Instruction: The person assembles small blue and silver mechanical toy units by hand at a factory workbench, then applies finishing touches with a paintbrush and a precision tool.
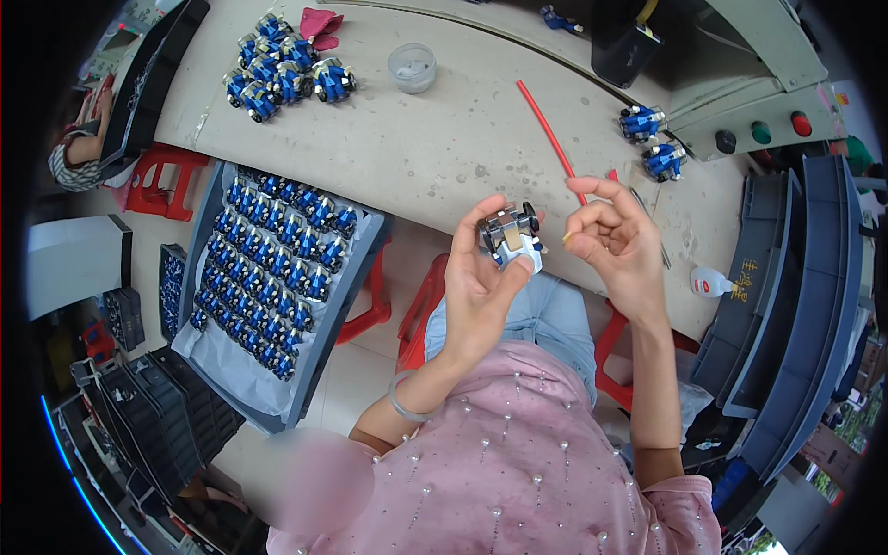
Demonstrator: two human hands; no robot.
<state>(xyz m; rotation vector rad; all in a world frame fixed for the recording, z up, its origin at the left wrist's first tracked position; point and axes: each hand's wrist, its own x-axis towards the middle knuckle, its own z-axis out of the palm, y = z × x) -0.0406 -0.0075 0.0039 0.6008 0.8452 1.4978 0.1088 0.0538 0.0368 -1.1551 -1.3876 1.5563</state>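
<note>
So our left hand (474,294) pinches the wheeled toy (511,236) by the near edge of the table (444,166), and our right hand (618,242) pinches what looks like a tiny yellow bit (567,238). If that pinch slips, we'd probably lose it around our lap (552,314), ugh.

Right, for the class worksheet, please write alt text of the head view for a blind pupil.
A person's left hand holds a small wheeled piece at a pale workbench, while the right hand pinches something tiny and yellowish. To the left, rows of blue toys sit in a grey tray, with a toy cluster on the workbench.
</note>
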